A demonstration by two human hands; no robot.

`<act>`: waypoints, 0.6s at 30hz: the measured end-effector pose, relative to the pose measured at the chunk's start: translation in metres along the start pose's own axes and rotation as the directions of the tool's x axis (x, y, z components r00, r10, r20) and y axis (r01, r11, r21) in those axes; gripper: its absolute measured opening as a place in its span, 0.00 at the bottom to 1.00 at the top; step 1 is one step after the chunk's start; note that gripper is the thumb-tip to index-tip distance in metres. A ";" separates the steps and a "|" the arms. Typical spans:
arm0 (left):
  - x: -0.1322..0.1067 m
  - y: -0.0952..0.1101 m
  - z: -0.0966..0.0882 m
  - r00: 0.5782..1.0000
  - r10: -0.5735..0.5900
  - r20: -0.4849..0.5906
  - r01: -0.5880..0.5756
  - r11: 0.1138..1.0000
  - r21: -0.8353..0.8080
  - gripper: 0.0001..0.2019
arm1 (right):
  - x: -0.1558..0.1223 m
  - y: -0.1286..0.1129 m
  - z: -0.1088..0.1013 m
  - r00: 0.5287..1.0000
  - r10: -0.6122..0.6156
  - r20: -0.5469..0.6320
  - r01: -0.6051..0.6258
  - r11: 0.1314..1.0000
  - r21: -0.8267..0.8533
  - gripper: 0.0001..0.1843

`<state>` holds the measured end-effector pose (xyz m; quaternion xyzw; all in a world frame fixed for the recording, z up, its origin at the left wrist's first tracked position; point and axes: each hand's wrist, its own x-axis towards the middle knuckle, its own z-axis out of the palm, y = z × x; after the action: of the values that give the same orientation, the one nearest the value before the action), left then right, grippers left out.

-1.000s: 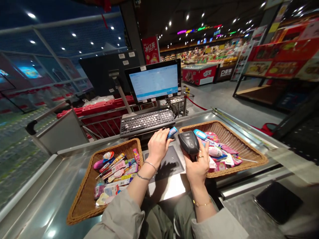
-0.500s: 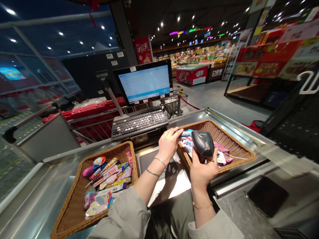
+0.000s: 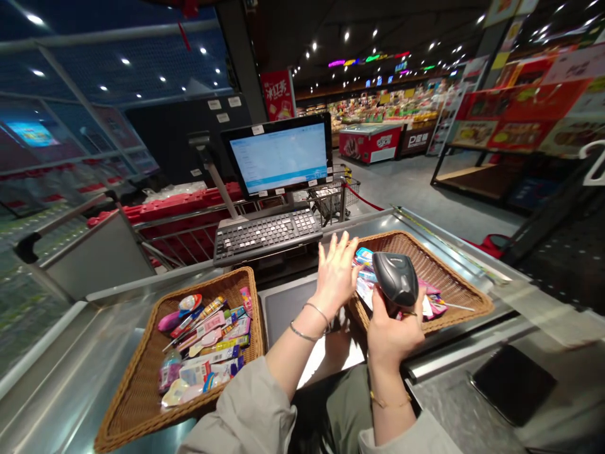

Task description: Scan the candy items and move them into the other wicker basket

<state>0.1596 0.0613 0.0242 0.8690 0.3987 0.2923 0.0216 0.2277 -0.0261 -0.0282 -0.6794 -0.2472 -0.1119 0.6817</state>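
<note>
My right hand (image 3: 393, 331) grips a black handheld barcode scanner (image 3: 396, 277) by its handle, held over the near edge of the right wicker basket (image 3: 444, 268). My left hand (image 3: 336, 272) hovers open with fingers spread at that basket's left rim, holding nothing. A small blue packet (image 3: 363, 255) lies in the right basket just beyond its fingertips, among several pink and white packets. The left wicker basket (image 3: 142, 391) holds several colourful small items (image 3: 208, 340).
A keyboard (image 3: 265, 234) and a lit touchscreen monitor (image 3: 280, 157) stand behind the baskets on the steel checkout counter (image 3: 70, 378). A flat scanner plate (image 3: 283, 302) sits between the baskets. Red shopping carts (image 3: 179, 214) are behind; a dark pad (image 3: 513, 383) lies at right.
My left hand carried the blue packet from in front of the keyboard into the right basket and let it go; its fingers now spread open. The scanner stayed in my right hand.
</note>
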 end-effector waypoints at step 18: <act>-0.173 -0.085 -0.108 0.890 -0.443 0.109 0.435 0.896 0.089 0.20 | -0.048 0.003 0.015 0.625 -0.353 0.696 0.189 0.934 0.303 0.25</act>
<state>-0.0434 -0.0236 0.0058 0.7734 0.5913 0.2120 0.0853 0.1851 -0.0199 -0.0553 -0.5479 -0.6120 0.0970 0.5620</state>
